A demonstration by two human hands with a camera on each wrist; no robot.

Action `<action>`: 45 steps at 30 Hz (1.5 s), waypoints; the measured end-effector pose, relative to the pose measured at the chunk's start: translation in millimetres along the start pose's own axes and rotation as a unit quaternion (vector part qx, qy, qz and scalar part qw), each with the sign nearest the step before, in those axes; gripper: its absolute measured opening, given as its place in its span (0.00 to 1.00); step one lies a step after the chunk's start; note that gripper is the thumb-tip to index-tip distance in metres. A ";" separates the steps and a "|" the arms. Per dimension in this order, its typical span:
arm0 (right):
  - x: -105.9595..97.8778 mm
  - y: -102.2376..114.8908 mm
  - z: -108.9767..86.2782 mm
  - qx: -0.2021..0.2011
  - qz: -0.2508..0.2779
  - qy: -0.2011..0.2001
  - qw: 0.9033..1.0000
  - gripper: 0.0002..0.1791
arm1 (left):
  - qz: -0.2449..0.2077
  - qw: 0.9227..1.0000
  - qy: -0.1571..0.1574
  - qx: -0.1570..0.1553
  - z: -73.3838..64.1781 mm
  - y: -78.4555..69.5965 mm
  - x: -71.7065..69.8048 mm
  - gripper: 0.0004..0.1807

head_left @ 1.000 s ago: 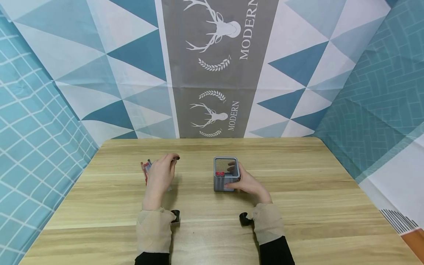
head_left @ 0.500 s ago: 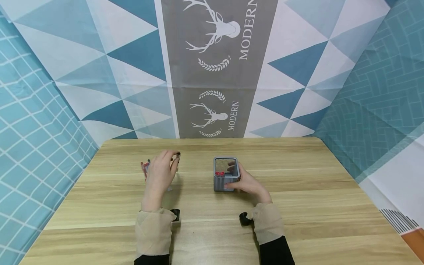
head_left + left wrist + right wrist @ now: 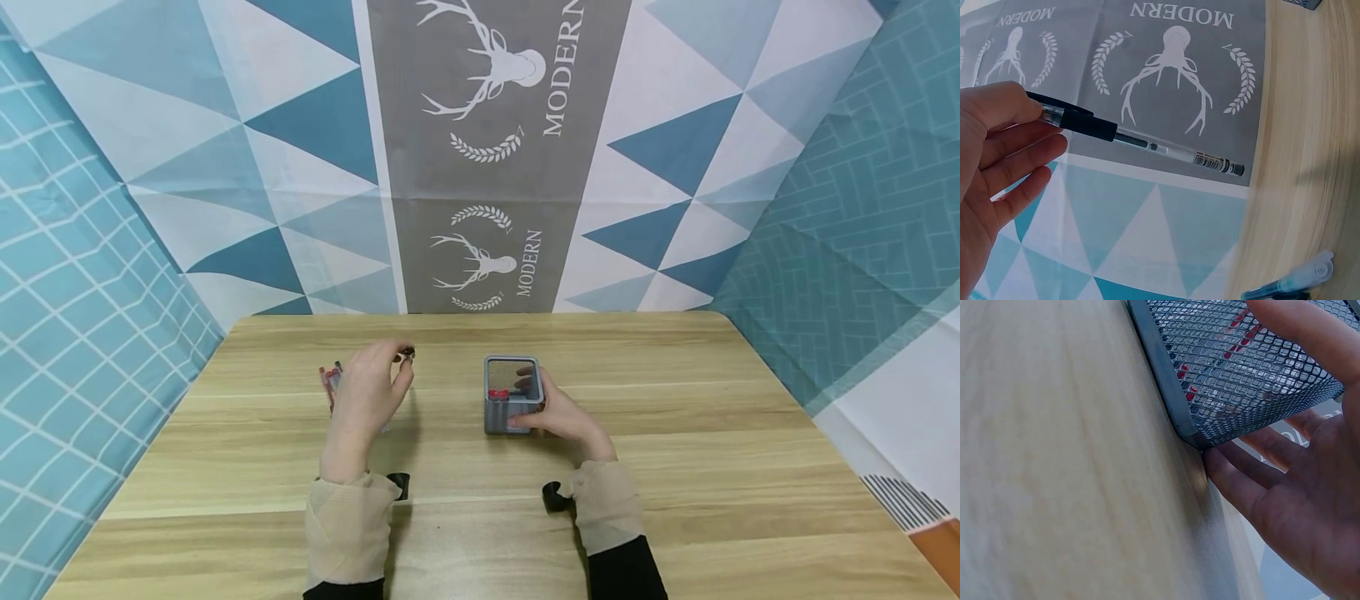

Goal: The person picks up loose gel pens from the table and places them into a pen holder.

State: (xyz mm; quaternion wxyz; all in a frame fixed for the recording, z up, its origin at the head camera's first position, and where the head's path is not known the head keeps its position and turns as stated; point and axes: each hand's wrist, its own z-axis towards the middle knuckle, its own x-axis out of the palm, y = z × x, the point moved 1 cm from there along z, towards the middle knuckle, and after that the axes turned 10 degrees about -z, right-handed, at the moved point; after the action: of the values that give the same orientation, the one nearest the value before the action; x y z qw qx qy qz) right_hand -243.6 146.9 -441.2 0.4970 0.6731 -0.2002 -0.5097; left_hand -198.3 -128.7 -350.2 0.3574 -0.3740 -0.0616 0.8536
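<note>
My left hand (image 3: 363, 392) is raised over the left part of the table and pinches a clear-barrelled pen with a black cap (image 3: 1094, 124) between thumb and index finger. In the left wrist view the pen slants down to the right, and the other fingers hang apart from it. At the table's middle stands a grey metal mesh pen holder (image 3: 512, 403) with red-tipped pens (image 3: 497, 393) inside. My right hand (image 3: 564, 417) grips its right side, thumb in front and fingers behind. Through the mesh, red bits of the pens (image 3: 1190, 393) show.
More pens (image 3: 328, 383) lie on the wooden table (image 3: 465, 533) to the left, partly hidden by my left hand. One pen with a pale cap (image 3: 1300, 275) shows low in the left wrist view. Patterned cloth (image 3: 472, 167) hangs behind the table.
My left hand has lifted a little and moved slightly right, turning the pen into clearer view. My right hand and the pen holder have stayed put.
</note>
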 end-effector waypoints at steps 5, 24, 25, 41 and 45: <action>-0.1 -1.1 0.8 0.001 -0.001 -0.001 1.000 0.48 | -0.011 1.000 -0.003 0.002 0.6 -3.5 -0.1 0.09; -3.7 20.0 -6.6 0.006 0.015 0.015 1.000 0.49 | -0.058 0.994 -0.042 0.082 6.2 -30.6 6.0 0.09; -3.9 22.2 -7.5 0.007 0.014 0.016 1.000 0.49 | -0.060 0.994 -0.042 0.085 6.6 -32.4 6.2 0.09; -0.7 -1.1 1.3 -0.005 -0.007 -0.004 1.000 0.48 | -0.135 0.977 -0.047 0.161 15.2 -68.1 7.8 0.09; -1.2 0.1 0.3 -0.002 -0.002 0.001 1.000 0.46 | -0.143 0.974 -0.024 0.174 15.1 -77.6 15.5 0.09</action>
State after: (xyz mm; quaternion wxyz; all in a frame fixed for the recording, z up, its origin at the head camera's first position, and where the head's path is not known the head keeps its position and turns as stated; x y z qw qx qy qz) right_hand -244.4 147.6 -440.5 0.4971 0.6732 -0.1973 -0.5106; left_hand -172.1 -58.8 -319.8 0.5334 -0.2728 0.0268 0.8002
